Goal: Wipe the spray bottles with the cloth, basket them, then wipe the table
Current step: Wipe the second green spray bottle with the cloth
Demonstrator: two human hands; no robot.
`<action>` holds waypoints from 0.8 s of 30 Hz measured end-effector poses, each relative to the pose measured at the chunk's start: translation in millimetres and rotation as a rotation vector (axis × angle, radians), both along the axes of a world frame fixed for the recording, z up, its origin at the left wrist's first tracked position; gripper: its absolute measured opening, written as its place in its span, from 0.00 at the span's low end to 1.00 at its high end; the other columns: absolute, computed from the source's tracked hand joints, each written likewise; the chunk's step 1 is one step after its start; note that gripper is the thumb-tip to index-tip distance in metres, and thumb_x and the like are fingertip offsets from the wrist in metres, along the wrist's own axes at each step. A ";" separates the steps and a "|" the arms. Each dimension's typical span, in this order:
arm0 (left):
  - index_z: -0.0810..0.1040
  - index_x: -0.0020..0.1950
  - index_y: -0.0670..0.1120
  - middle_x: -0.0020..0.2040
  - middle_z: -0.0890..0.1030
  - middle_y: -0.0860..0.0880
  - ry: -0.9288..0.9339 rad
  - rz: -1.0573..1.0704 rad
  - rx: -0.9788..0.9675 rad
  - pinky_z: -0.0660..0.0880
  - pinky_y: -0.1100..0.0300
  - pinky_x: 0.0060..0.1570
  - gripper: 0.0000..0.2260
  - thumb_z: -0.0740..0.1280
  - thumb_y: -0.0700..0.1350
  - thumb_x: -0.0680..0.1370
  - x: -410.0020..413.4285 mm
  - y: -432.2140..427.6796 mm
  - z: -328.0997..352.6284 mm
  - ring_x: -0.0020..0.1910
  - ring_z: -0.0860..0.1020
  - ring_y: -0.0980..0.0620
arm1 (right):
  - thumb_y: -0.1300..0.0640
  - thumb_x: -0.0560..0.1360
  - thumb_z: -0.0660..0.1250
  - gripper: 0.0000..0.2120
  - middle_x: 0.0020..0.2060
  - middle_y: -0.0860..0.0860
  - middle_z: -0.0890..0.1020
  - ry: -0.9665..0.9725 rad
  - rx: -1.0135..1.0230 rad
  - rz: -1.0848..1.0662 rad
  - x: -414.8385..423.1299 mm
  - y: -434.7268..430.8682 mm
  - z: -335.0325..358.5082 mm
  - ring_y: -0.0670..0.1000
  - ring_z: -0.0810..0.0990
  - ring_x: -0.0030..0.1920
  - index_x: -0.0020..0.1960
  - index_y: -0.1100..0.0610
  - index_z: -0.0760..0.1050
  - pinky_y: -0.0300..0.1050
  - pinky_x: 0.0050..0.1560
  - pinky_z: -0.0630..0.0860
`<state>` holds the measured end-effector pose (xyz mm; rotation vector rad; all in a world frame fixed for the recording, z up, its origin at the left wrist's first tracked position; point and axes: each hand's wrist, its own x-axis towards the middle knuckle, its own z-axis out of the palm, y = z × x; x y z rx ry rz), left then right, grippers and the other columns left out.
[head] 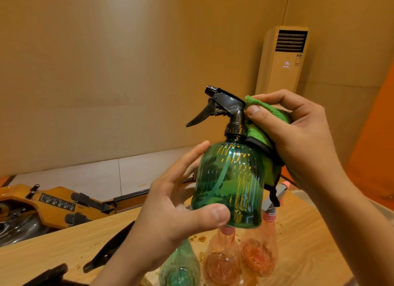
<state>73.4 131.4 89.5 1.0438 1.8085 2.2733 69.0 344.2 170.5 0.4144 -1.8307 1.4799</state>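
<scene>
Right, close in first. My left grip [170, 217] is wrapped round the low body of the ribbed, see-through green plastic spray bottle [230, 183], thumb in front and fingers behind, holding it in the air above the desk. My right grip [298, 140] has the fluffy green cloth with black edging [262, 136] bunched in it, thumb pressing it to the bottle's neck just under the black trigger head [221, 106].

Here's my worry: all the rubbing force lands high while the hold is low, so a hard sideways wipe could, I reckon, twist the bottle loose. Directly underneath stand a second green bottle [179, 268] and two clear pink-orange bottles [221, 262], so a drop would likely bowl them over. The cloth's hanging corner dangles just beside a grey trigger with a pink nozzle [279, 192] and might snag it. Amber droplets [200, 238] on the desk suggest slick plastic too.

Now the surface: a pale wood-grain desk [64, 253], with black shapes [110, 247] at lower left I can't identify. No basket visible. Beyond, an orange-brown machine with black straps [53, 202] lies on pale floor tiles [106, 174]. Farthest back is a tan wall and a tall standing air conditioner [283, 59], its display lit.
</scene>
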 end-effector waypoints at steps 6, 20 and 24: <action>0.75 0.69 0.69 0.67 0.82 0.57 0.023 0.040 -0.008 0.81 0.55 0.59 0.38 0.79 0.51 0.61 -2.2 0.0 -2.2 0.66 0.81 0.51 | 0.54 0.75 0.76 0.06 0.50 0.51 0.87 0.064 0.063 -0.130 6.3 4.7 -1.9 0.51 0.85 0.51 0.52 0.50 0.86 0.48 0.52 0.81; 0.77 0.68 0.68 0.64 0.84 0.53 0.012 0.076 0.029 0.83 0.55 0.54 0.38 0.81 0.48 0.59 -3.1 -4.0 0.3 0.63 0.82 0.49 | 0.49 0.73 0.77 0.03 0.41 0.43 0.86 -0.052 0.362 -0.047 42.5 -8.9 -2.6 0.43 0.85 0.41 0.46 0.46 0.86 0.35 0.37 0.79; 0.77 0.68 0.68 0.65 0.83 0.53 0.029 0.046 0.001 0.82 0.55 0.55 0.38 0.81 0.47 0.60 1.3 -1.0 -0.8 0.64 0.82 0.50 | 0.49 0.71 0.76 0.04 0.39 0.46 0.87 -0.046 0.294 -0.046 45.4 -9.9 1.5 0.46 0.86 0.39 0.44 0.48 0.87 0.43 0.37 0.83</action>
